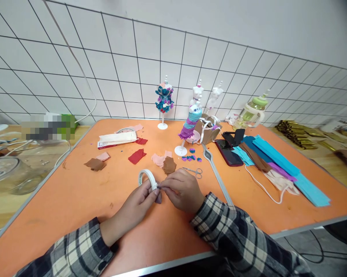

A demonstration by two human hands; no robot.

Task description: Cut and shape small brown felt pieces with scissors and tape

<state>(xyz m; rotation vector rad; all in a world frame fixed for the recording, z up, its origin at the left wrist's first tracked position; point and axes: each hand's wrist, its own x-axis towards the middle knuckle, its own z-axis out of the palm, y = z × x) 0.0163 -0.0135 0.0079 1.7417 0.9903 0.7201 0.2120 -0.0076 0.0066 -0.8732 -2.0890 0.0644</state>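
Orange surface [75, 200] beneath; the left hand [135, 204] has its grip clamped on the white roll [151, 178]. The right hand [185, 191] pinches together at its edge, on what, I cannot tell; tugging hard could twist it loose.

bottle [251, 110]: green lid, by wall [173, 46]
wall: white, black grid lines
phone [228, 154]: dark, flat on table's right side
clear jar [3, 173]: far left, cut by frame edge
white cable [80, 66]: down wall, left
black cables [322, 248]: floor, lower right
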